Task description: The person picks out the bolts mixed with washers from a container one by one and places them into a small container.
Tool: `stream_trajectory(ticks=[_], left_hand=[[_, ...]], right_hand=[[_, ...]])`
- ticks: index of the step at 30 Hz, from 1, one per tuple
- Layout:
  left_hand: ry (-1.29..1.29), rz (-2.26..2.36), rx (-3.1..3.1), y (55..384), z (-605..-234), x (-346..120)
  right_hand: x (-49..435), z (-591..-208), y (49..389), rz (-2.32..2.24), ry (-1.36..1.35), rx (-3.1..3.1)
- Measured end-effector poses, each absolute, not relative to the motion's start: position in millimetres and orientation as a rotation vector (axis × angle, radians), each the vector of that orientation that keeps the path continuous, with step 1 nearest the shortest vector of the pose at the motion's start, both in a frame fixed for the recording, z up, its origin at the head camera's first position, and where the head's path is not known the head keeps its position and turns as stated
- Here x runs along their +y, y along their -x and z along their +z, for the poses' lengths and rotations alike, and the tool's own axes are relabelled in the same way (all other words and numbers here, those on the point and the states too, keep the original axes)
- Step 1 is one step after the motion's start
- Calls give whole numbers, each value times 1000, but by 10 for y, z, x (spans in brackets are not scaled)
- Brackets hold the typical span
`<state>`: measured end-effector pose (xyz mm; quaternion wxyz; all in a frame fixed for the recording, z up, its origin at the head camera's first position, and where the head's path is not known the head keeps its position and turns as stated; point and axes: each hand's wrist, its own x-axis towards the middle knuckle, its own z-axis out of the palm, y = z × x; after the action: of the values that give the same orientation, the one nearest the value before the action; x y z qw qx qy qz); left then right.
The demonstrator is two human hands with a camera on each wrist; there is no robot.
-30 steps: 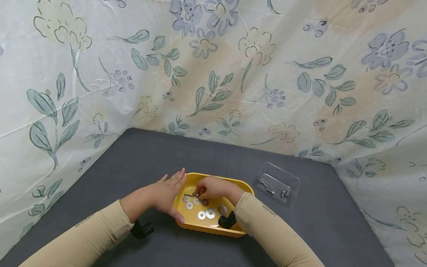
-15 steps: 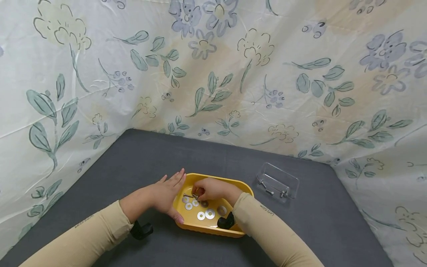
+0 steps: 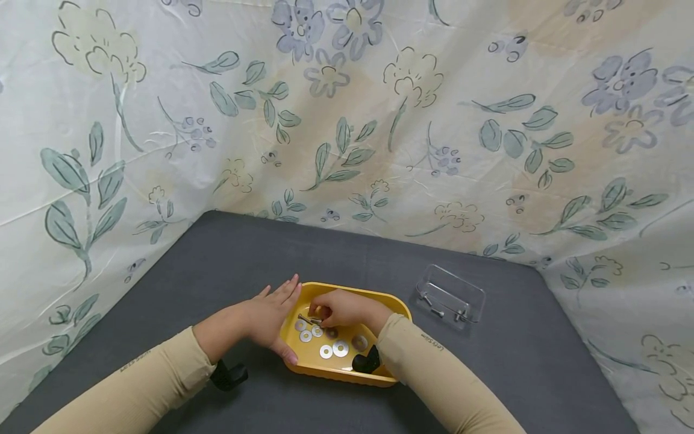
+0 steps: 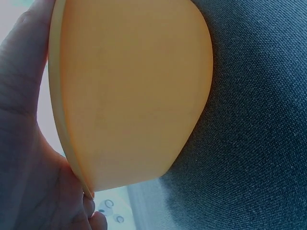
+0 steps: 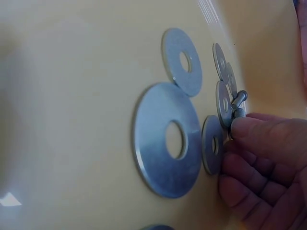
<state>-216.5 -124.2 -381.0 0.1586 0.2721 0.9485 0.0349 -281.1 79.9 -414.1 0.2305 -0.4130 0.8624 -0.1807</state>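
Note:
A yellow plastic tray [image 3: 347, 375] holds several flat metal washers [image 3: 340, 348] and a few bolts. My left hand [image 3: 271, 316] spreads along the tray's left end, fingers straight, thumb at the near corner; in the left wrist view it lies against the rim [image 4: 56, 81]. Inside the tray, my right hand [image 3: 347, 306] reaches to the far left part. Its thumb and fingers pinch a threaded bolt [image 5: 239, 113], mostly hidden by the thumb. Another bolt [image 3: 305, 318] lies beside it, close to the washers. The nearest large washer [image 5: 165, 139] lies flat on the tray floor.
A clear plastic box [image 3: 452, 293] stands right of the tray, with a few bolts [image 3: 437, 312] in it. Dark grey cloth [image 3: 260, 241] covers the table. A flowered curtain [image 3: 352, 120] hangs behind and at both sides.
My right hand has shifted slightly left inside the tray, and the bolts at its fingertips have turned a little. My left hand has stayed on the tray's end.

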Motion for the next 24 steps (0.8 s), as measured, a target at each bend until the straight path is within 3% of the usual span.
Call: stream_trajectory(ticks=[24], left_hand=[[-789, 100, 2719, 2164, -3810, -1246]], right_hand=[[809, -4119, 2832, -507, 1111, 2379]])
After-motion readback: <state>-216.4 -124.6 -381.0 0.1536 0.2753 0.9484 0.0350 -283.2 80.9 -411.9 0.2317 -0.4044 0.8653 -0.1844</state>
